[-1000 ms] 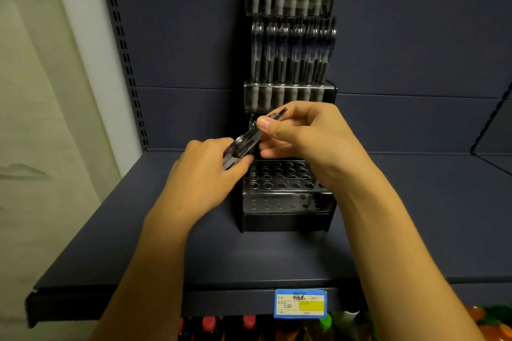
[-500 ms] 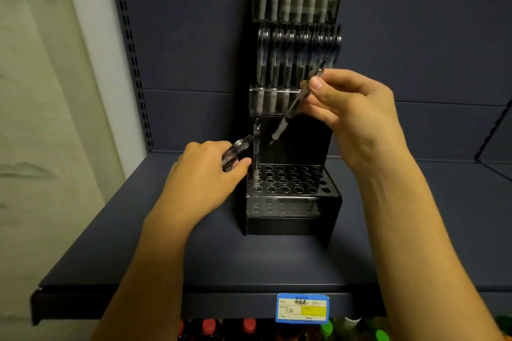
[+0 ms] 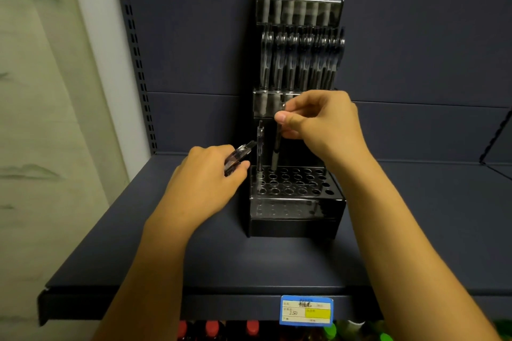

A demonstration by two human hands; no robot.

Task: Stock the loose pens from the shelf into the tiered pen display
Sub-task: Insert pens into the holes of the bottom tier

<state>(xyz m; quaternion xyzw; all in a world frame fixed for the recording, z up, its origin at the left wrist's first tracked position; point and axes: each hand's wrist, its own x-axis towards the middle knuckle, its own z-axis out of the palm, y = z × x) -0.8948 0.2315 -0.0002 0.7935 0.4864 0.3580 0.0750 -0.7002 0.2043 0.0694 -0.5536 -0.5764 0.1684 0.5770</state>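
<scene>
The black tiered pen display (image 3: pixel 297 210) stands on the dark shelf (image 3: pixel 166 252) against the back panel. Its two upper tiers are full of pens; the bottom tier is a grid of holes. One pen (image 3: pixel 260 155) stands upright in the far left hole. My right hand (image 3: pixel 318 121) pinches the top of a second pen (image 3: pixel 275 153), held upright with its tip at a back-row hole next to the first. My left hand (image 3: pixel 206 182) grips a small bunch of pens (image 3: pixel 238 156) just left of the display.
A blue and yellow price tag (image 3: pixel 306 310) hangs on the shelf's front edge. Bottles with red and green caps (image 3: pixel 212 328) show below the shelf. A pale wall (image 3: pixel 41 119) is on the left, and a perforated upright (image 3: pixel 135 58) runs up the back.
My right hand took one pen from the bunch, lifted it, turned it upright and lowered it to a hole in the bottom tier. My left hand stayed put with the bunch.
</scene>
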